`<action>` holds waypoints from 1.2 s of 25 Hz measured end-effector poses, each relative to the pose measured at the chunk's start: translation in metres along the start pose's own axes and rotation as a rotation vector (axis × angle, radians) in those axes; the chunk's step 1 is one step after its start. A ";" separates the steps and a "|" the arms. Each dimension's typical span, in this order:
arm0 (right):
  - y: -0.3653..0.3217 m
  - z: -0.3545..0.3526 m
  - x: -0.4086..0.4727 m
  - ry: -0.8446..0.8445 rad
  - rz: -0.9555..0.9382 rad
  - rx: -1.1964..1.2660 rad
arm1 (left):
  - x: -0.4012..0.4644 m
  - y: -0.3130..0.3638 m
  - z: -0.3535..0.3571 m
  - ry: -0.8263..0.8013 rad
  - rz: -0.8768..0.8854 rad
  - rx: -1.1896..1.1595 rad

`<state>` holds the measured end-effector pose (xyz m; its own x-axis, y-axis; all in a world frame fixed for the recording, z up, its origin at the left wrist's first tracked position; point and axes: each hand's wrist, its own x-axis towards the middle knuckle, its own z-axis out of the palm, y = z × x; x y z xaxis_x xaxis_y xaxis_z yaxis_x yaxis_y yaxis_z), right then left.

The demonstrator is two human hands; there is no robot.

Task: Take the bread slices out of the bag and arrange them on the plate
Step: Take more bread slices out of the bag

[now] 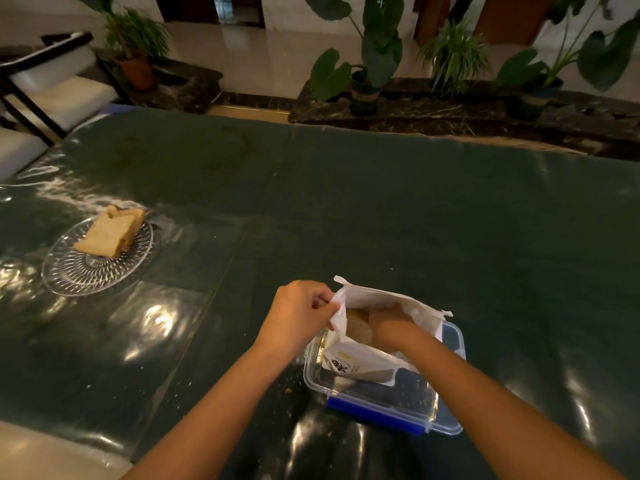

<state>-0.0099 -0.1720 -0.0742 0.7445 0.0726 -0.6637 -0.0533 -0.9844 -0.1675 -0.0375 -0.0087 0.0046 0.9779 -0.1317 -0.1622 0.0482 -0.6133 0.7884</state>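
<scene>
A white bread bag [360,362] stands in a clear plastic box with blue clips [381,407] near the table's front. My left hand [298,315] pinches the bag's left rim and holds the mouth apart. My right hand [389,318] is inside the bag, its fingers hidden by the plastic, next to a tan bread slice [358,327] that shows in the opening. Whether it grips the slice I cannot tell. At the far left a clear glass plate [79,275] carries a small stack of bread slices [109,233].
The table [381,209] is covered by a glossy dark green cloth with scattered crumbs near the box. Potted plants [367,81] line a dark stone ledge behind the table. A white-cushioned chair [52,95] stands at the back left.
</scene>
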 end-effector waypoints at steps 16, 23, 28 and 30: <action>-0.005 0.017 0.011 0.082 0.126 0.176 | -0.002 -0.005 -0.002 -0.028 -0.014 0.001; -0.006 0.009 0.009 0.152 0.205 0.470 | 0.000 0.001 0.001 -0.049 0.011 0.003; -0.002 -0.008 -0.024 0.250 -0.007 0.049 | 0.004 0.007 -0.002 -0.019 0.037 0.027; 0.003 -0.021 -0.045 0.360 -0.112 -0.172 | 0.006 0.009 -0.004 0.003 0.054 0.031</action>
<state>-0.0291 -0.1819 -0.0294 0.9262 0.1498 -0.3461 0.1300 -0.9883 -0.0799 -0.0303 -0.0116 0.0132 0.9795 -0.1630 -0.1185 -0.0107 -0.6295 0.7770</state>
